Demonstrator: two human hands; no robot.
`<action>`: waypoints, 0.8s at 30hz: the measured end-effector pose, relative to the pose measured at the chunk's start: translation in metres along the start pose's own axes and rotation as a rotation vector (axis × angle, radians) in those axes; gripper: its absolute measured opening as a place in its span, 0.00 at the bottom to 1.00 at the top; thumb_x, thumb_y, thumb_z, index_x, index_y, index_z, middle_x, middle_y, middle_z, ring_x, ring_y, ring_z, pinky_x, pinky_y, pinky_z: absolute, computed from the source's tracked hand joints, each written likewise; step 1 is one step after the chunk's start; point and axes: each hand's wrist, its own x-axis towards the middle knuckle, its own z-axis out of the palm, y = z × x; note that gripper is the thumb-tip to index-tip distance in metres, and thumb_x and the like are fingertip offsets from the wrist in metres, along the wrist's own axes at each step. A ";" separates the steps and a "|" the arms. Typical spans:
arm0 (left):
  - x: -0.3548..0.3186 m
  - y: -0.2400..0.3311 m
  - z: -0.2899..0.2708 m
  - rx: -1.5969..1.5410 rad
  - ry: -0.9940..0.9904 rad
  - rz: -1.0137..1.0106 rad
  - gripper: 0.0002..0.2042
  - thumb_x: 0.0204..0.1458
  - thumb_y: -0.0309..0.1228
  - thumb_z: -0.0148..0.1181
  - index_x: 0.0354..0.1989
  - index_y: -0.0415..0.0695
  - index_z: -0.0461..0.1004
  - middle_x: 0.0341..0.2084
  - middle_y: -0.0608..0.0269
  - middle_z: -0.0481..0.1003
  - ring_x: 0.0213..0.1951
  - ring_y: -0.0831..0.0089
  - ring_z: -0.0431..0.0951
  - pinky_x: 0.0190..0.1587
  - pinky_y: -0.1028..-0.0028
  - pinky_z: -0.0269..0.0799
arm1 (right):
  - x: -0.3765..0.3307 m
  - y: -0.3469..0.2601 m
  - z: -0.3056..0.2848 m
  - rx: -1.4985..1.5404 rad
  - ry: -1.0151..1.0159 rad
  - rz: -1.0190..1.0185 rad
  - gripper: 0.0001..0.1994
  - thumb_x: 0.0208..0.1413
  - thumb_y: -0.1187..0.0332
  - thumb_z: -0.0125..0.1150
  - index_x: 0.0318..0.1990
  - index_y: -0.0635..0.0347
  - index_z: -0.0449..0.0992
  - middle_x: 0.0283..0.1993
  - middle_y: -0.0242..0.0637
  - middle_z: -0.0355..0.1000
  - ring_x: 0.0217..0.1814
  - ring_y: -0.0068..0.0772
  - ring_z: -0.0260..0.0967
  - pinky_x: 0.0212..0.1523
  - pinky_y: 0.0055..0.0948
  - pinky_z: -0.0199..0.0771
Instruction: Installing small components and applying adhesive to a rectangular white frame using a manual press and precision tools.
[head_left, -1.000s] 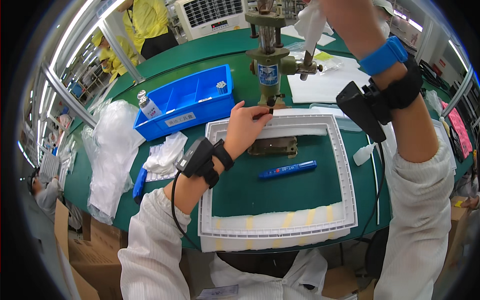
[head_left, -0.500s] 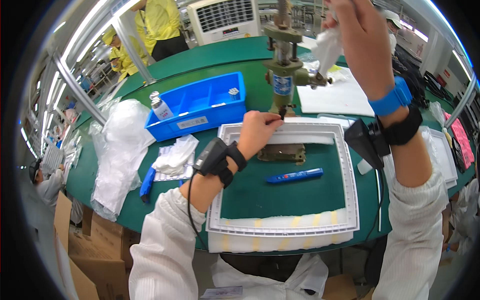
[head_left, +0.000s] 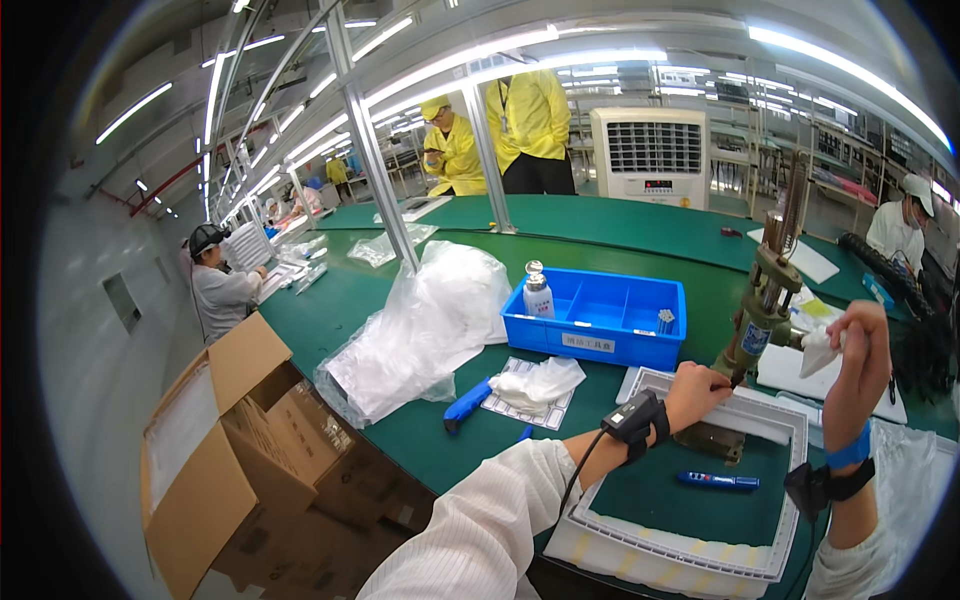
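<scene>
My left hand [head_left: 697, 394] is closed in a pinch at the lower tip of a green bench press [head_left: 752, 335], over the far side of a white rectangular frame [head_left: 790, 470]. What its fingertips hold is too small to make out. My right hand [head_left: 862, 338] is raised beside the press, closed on a crumpled white cloth [head_left: 822, 352]; whether a lever is inside the cloth is hidden. A blue marker pen [head_left: 718, 481] lies inside the frame's opening. The press base [head_left: 712, 440] shows under the frame's far side.
A blue divided bin [head_left: 600, 345] holding a white pump bottle [head_left: 538, 295] stands beyond my left hand. Left of it are plastic wrap [head_left: 430, 320], a blue-handled tool [head_left: 466, 405] and a white crumpled cloth [head_left: 538, 384]. An open carton [head_left: 225, 470] stands lower left. Several people are nearby.
The view has swung left and up, so the bench appears further right. My right hand has come down beside the press with the white cloth. My left hand stays at the press tip.
</scene>
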 end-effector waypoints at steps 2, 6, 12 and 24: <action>0.002 0.002 0.003 -0.001 -0.005 -0.003 0.10 0.46 0.34 0.68 0.31 0.40 0.84 0.27 0.54 0.82 0.29 0.59 0.81 0.46 0.67 0.67 | -0.010 -0.008 -0.004 -0.024 -0.012 -0.007 0.06 0.62 0.78 0.42 0.35 0.64 0.67 0.34 0.35 0.63 0.33 0.21 0.57 0.37 0.22 0.61; 0.001 0.000 -0.003 0.018 -0.030 -0.043 0.10 0.47 0.33 0.68 0.33 0.40 0.84 0.28 0.53 0.82 0.31 0.58 0.81 0.46 0.66 0.68 | -0.028 -0.012 -0.004 -0.029 -0.041 -0.010 0.06 0.58 0.79 0.42 0.34 0.65 0.68 0.35 0.38 0.65 0.32 0.23 0.59 0.36 0.23 0.62; 0.006 0.010 0.004 -0.070 -0.058 -0.079 0.12 0.48 0.33 0.67 0.37 0.37 0.82 0.30 0.46 0.81 0.33 0.57 0.84 0.39 0.66 0.78 | -0.029 -0.022 -0.016 -0.081 -0.022 -0.034 0.06 0.54 0.79 0.45 0.34 0.67 0.71 0.32 0.42 0.68 0.32 0.31 0.64 0.34 0.26 0.64; 0.007 0.010 -0.006 -0.084 -0.125 -0.180 0.12 0.50 0.32 0.68 0.37 0.34 0.82 0.29 0.49 0.82 0.29 0.67 0.82 0.36 0.72 0.76 | -0.021 -0.019 -0.018 -0.046 -0.127 -0.080 0.06 0.44 0.82 0.51 0.28 0.66 0.75 0.26 0.40 0.72 0.26 0.31 0.70 0.29 0.26 0.70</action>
